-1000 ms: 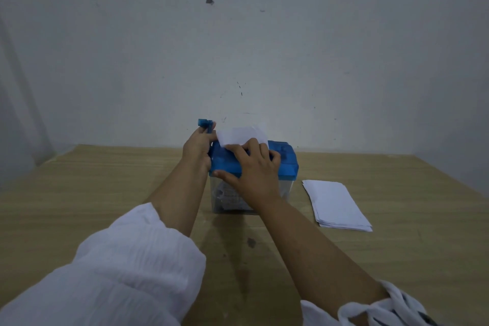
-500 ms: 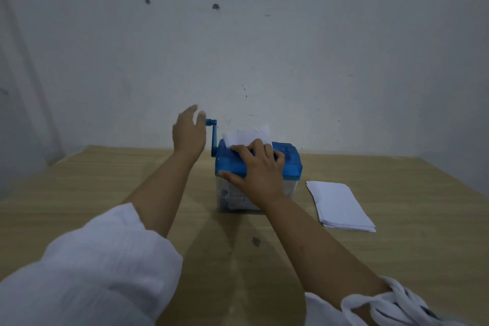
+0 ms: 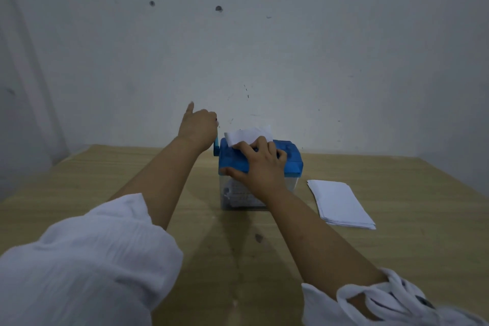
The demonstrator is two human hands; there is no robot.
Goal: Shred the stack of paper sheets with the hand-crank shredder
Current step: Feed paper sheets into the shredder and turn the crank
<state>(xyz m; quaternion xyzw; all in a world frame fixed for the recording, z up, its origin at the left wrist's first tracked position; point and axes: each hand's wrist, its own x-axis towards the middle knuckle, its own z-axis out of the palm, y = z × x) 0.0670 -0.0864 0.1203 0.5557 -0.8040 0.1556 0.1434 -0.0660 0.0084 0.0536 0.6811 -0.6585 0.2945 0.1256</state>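
**A:** Two hands at work. How do they sit?
**B:** Apart, one at each job. The left hand (image 3: pixel 197 127) is raised at the machine's left side. Its fingers are curled round the top of the blue crank (image 3: pixel 216 146), with one finger sticking up. The knob itself is hidden by the hand.
**A:** And the right hand (image 3: pixel 260 164)?
**B:** Spread over the blue lid (image 3: pixel 285 151), thumb along its front edge. The fingertips press a white sheet (image 3: pixel 248 135) that stands up out of the slot on top.
**A:** Where is the shredder (image 3: pixel 289 164)?
**B:** On the wooden table (image 3: pixel 79 180), in the middle and toward the far edge. The clear bin (image 3: pixel 232 193) under the lid holds paper strips.
**A:** The stack of paper (image 3: pixel 341 204)?
**B:** Flat on the table, near the shredder's right side but not touching it. White sleeves (image 3: pixel 87 259) are pushed up both forearms, and a grey, marked wall (image 3: pixel 264 47) rises behind the table.
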